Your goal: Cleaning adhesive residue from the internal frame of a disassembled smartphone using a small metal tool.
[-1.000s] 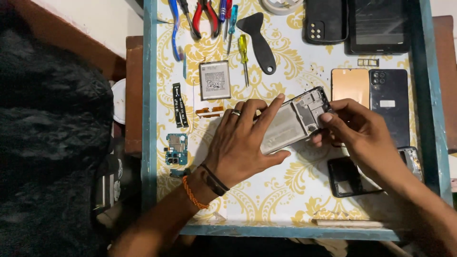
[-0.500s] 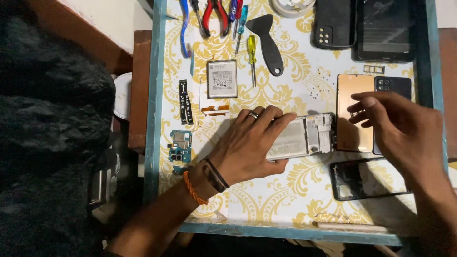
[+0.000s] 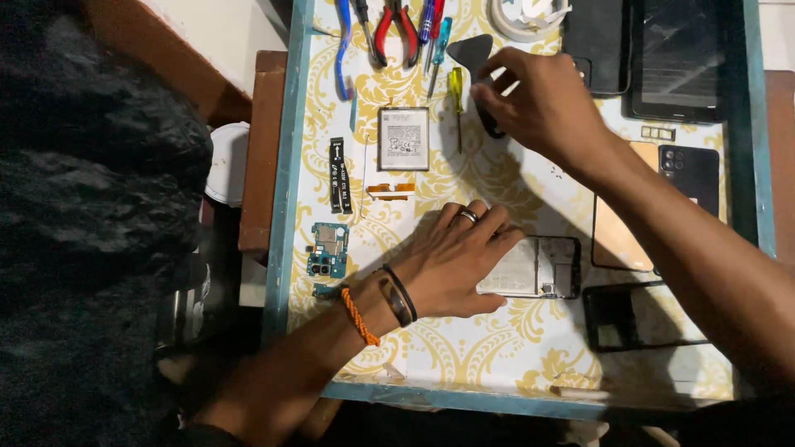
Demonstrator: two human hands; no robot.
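Down on the bench (image 3: 530, 364), with its yellow-patterned cover, the left hand (image 3: 451, 265) is lying flat and spread wide, its fingertips pressing on the left end of an opened phone body (image 3: 534, 267) that is resting near the middle of the work surface. Farther off, the right hand (image 3: 538, 99) is reaching to the far side, its fingers curling around the handle of a black scraper (image 3: 474, 58) (how firmly it is gripping cannot be told). Just left of that scraper a yellow screwdriver (image 3: 456, 91) is lying, and left again a flat battery (image 3: 403, 138). At the left edge a small blue circuit board (image 3: 326, 251) is sitting beside a dark strip part (image 3: 339, 175). To the right, a black phone back (image 3: 696, 175) is lying flat.
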